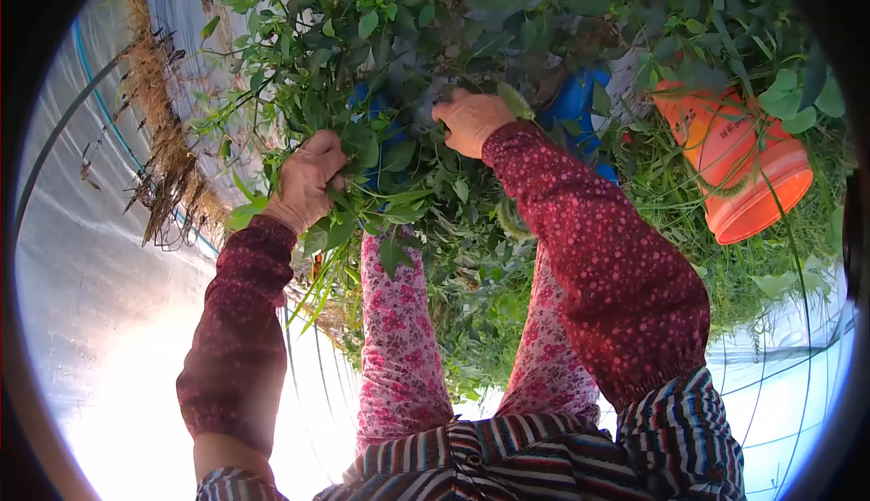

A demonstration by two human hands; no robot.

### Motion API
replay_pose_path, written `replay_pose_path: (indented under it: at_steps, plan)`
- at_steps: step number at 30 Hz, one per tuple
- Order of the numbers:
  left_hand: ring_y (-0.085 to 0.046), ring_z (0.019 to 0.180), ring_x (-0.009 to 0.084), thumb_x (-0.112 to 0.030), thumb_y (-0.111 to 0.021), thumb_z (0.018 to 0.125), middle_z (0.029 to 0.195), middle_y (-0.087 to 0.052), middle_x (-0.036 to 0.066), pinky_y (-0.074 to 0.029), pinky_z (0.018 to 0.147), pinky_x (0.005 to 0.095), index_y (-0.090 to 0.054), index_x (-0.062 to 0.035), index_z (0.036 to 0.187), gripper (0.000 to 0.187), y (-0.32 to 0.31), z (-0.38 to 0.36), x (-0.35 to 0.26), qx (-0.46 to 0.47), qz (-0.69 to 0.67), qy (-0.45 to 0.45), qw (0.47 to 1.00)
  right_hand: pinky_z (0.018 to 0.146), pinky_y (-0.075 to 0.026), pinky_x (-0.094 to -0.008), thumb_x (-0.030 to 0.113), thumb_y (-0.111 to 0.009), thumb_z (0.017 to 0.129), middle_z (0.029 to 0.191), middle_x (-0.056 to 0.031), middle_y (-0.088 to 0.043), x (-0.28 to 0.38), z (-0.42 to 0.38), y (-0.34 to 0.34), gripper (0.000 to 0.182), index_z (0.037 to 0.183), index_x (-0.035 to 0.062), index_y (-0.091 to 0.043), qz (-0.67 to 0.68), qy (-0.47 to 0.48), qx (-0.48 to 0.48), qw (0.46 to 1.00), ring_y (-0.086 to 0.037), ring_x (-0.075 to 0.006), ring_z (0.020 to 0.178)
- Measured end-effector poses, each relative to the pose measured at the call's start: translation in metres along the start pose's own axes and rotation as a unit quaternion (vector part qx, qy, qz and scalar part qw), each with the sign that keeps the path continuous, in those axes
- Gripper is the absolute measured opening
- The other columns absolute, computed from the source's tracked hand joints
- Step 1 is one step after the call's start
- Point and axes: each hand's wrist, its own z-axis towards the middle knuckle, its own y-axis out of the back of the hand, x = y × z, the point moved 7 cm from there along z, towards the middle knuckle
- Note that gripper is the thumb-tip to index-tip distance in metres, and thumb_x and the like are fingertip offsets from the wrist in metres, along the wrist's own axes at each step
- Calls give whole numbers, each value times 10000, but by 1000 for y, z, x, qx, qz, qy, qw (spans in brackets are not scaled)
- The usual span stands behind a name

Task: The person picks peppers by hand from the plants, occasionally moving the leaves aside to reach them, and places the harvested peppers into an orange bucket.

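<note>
My left hand [308,181] is closed around green stems and leaves [340,229] at the left of the plants. To its right, my right hand [473,122] reaches in among the foliage with its fingers curled; whatever lies between the fingertips is too small to make out. A fuzzy green seed head [518,101] is beside the right wrist. Leafy plants [317,57] rise in front of both hands and partly cover the blue boots [584,120] on my feet.
An orange bucket [725,152] lies tipped on its side in the grass at the right. Dry brown roots or stalks [163,130] hang at the left by clear plastic sheeting [109,229]. Grass and weeds [489,320] cover the ground between my legs.
</note>
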Motion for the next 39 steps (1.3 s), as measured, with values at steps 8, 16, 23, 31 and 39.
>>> replay_pose_path:
  at_steps: [8, 16, 23, 31, 39]
  plan:
    - [-559, 815, 262, 115, -620, 527, 886, -500, 74, -469, 624, 346, -614, -34, 791, 304, -21, 13, -14, 2, 61, -6, 998, 828, -476, -423, 351, -588, 791, 1029, -175, -630, -11, -55, -9, 500, 1136, -9, -553, 230, -152, 31, 961, -607, -316, 953]
    - [-575, 887, 248, -130, -616, 776, 1007, -518, 75, -518, 714, 336, -356, -307, 1381, 682, -77, 64, -49, 174, 295, -38, 939, 789, -479, -421, 310, -587, 780, 924, -177, -641, -4, -61, -48, 476, 1109, -33, -551, 439, -150, -26, 885, -634, -302, 807]
    - [-576, 898, 267, -151, -593, 789, 1022, -520, 103, -513, 739, 358, -536, -348, 1248, 502, -98, 92, -47, 276, 276, -49, 920, 601, -510, -338, 279, -598, 787, 809, -155, -652, 6, -63, -50, 467, 1113, -52, -539, 598, -135, -48, 788, -645, -201, 600]
    - [-576, 916, 285, -174, -541, 814, 1014, -515, 120, -502, 757, 390, -638, -243, 1100, 310, -94, 89, -43, 210, 234, -67, 947, 545, -485, -252, 172, -632, 797, 755, -45, -587, 37, -86, -32, 263, 979, 12, -530, 673, -69, 53, 735, -622, -120, 649]
    - [-575, 882, 276, -148, -532, 801, 1009, -513, 113, -501, 742, 377, -634, -249, 1112, 342, -98, 82, -41, 167, 257, -93, 947, 644, -441, -311, 172, -567, 802, 805, -48, -581, -82, -36, -8, 380, 1170, 78, -576, 545, -203, -85, 809, -555, -139, 712]
